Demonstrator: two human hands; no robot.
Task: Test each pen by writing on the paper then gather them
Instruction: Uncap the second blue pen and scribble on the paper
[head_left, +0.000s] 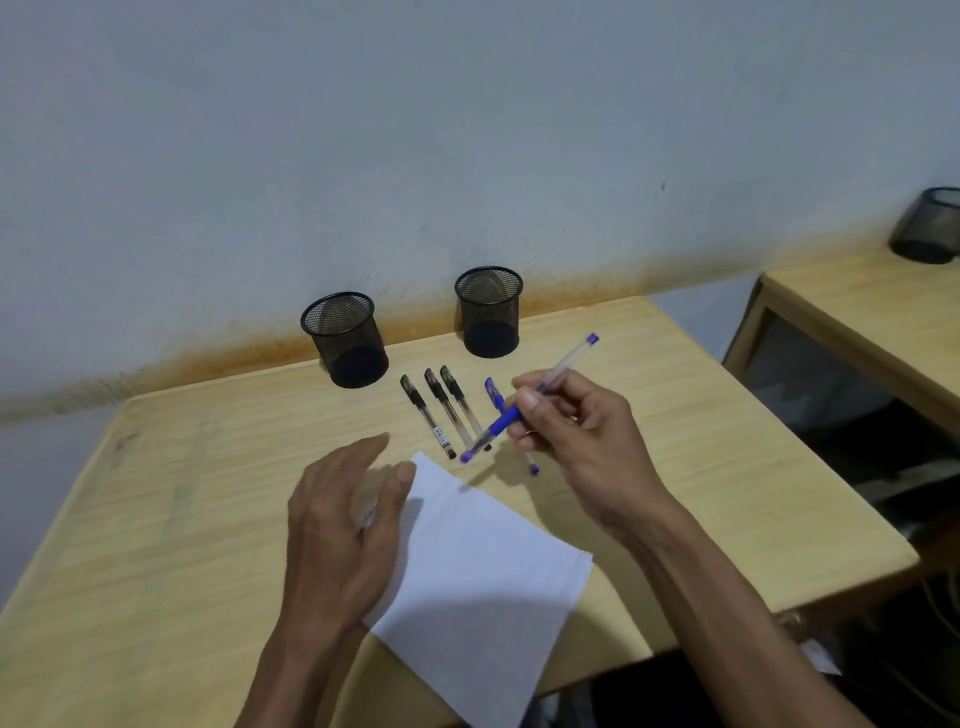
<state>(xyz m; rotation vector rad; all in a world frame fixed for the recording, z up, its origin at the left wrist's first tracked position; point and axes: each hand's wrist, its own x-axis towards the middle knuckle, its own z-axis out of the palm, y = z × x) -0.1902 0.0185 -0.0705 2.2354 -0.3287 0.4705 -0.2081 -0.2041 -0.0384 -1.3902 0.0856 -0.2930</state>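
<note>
The right hand (566, 421) holds a blue pen (524, 402) in a writing pinch, thumb and forefinger closed on the blue grip section. The pen's long axis runs diagonally: capped tip low and toward the left hand, rear end raised up and away beyond the right knuckles. Its tip hangs above the counter (727, 467), just off the far corner of the paper (483, 571), not touching the sheet.

The left hand (348, 525) lies flat with fingers straight and relaxed, pressing the near-left edge of the paper; it holds nothing. The paper lies between the two forearms, skewed, one corner pointing toward the pen tip.

Three black pens (441, 410) lie side by side on the counter just beyond the left fingertips, roughly parallel, caps away from the person. A second blue pen (493, 392) lies under the right hand, partly hidden by it. Two mesh cups (345, 340) stand well beyond both hands by the wall.

Judgement: the tip appears still capped, so uncapping likely precedes writing. The move then turns on carrying the tip inward and down, toward the left hand, onto the sheet. The right hand is the nearer and is already committed; the left need only keep the sheet pinned. No marks are visible on the paper, so testing seems barely begun.
</note>
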